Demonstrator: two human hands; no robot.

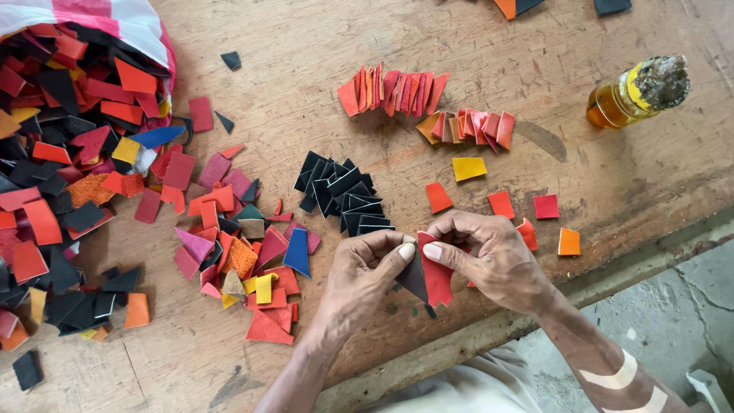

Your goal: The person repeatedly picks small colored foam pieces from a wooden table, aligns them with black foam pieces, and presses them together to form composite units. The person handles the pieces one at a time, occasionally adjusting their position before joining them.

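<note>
Left hand (367, 268) and right hand (489, 256) both pinch a red leather scrap (437, 277) backed by a dark scrap (414, 277) above the wooden tabletop (581, 176).

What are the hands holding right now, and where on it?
Both hands pinch a red piece against a dark piece, left hand and right hand gripping their upper edges.

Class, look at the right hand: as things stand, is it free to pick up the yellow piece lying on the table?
Probably not at once. The right hand and left hand are both pinching a red piece against a dark one. The yellow piece itself lies uncovered just beyond.
</note>
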